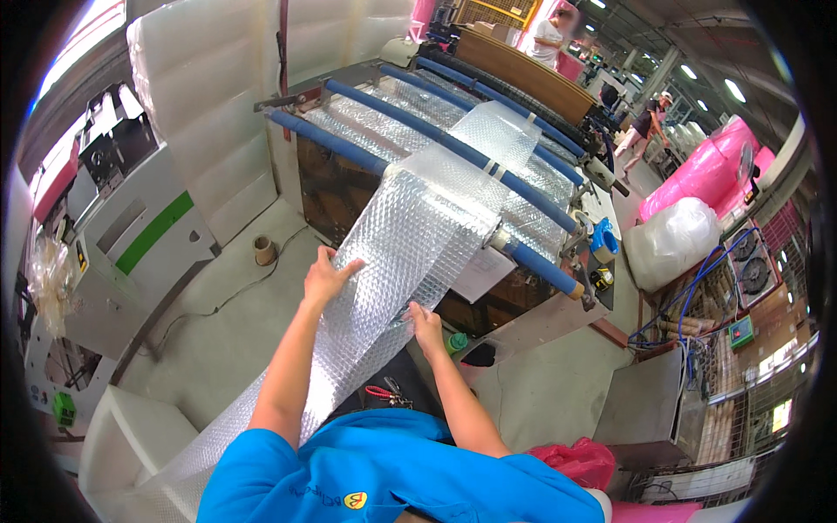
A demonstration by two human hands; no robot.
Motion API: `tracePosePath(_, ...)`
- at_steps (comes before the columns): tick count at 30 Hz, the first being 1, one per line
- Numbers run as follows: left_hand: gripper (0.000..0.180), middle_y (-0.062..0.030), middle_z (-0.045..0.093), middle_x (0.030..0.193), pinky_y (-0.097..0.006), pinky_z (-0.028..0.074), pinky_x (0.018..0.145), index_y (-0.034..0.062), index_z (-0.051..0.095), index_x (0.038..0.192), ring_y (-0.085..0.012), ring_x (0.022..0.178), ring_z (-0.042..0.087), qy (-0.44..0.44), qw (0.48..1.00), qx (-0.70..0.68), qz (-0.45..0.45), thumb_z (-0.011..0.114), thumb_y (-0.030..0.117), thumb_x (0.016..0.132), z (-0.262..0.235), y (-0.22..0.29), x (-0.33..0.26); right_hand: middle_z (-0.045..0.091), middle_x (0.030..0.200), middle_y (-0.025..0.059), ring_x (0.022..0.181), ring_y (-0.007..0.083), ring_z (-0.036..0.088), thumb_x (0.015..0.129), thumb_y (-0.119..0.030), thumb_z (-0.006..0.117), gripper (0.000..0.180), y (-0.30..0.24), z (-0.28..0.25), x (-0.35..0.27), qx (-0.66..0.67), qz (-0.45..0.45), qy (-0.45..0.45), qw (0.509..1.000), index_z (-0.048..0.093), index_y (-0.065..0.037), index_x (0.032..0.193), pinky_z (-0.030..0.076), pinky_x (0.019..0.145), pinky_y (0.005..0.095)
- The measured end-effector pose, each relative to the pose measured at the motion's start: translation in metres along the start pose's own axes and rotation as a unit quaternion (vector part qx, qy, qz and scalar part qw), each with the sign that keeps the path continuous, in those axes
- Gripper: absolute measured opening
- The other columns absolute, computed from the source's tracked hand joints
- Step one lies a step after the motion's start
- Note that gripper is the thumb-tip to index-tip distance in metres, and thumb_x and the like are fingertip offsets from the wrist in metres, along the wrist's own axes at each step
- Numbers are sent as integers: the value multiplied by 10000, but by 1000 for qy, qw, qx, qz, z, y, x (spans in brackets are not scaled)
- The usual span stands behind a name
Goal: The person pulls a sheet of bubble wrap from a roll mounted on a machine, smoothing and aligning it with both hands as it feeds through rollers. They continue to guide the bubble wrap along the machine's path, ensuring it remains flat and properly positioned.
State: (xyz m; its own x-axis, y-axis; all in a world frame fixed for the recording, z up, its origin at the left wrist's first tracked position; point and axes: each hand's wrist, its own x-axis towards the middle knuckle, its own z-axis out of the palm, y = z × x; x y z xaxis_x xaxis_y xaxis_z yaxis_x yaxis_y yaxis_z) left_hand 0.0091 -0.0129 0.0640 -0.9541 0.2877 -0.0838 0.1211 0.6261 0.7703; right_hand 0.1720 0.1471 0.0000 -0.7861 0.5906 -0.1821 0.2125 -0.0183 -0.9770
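A long silvery sheet of bubble wrap (pixel 410 218) runs from the rollers down toward my body and past my left side. My left hand (pixel 326 279) holds its left edge, thumb lying over the top face and some fingers hidden. On the opposite edge, my right hand (pixel 425 328) pinches the sheet, where a fold or second layer shows beneath. The sheet passes over the front blue roller (pixel 336 144) of the machine, near a pale core end.
A grey machine with a green stripe (pixel 155 231) stands left. A cardboard tube (pixel 264 250) and a cable are on the floor. Blue tape (pixel 603 241) and a tape measure (pixel 602 278) sit at the machine's right end. Pink rolls (pixel 702 170) and two people are farther right.
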Motion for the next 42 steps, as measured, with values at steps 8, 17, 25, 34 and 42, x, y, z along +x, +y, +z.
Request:
tracePosePath(8,445,-158,577,683,-348,428,632,-9,560,720,-237,677,576,4,996,-55,68,632,429,675,-79,39,-3,492,601,-15,599,60,413,836,-369,491,394,-103,17,-68,119,-60,-5,991,536,-55,602,315,594,217)
tracePosePath(17,434,-149,591,689,-410,425,605,58,586,799,-308,651,573,45,998,37,0,475,477,772,12,-19,24,495,636,-28,621,53,414,845,-329,494,313,-20,13,-40,71,-20,25,997,538,-73,670,320,594,213)
tracePosePath(25,433,-189,575,710,-489,401,600,67,455,831,-395,685,544,132,985,102,37,317,478,846,87,-31,37,496,642,-20,577,63,435,835,-369,490,362,44,-3,23,35,-73,59,995,556,-36,711,356,531,224)
tracePosePath(34,420,-216,566,750,-487,378,626,50,459,846,-412,731,523,139,989,32,40,327,450,853,97,-34,42,521,635,-6,584,79,467,826,-398,490,394,63,0,33,33,-91,92,991,569,-27,719,373,535,227)
tracePosePath(42,409,-217,562,729,-488,373,611,54,459,860,-423,708,514,144,987,29,58,324,440,858,108,-41,48,523,678,-4,657,79,461,833,-403,480,388,50,-4,29,59,-22,76,995,554,-44,705,367,621,224)
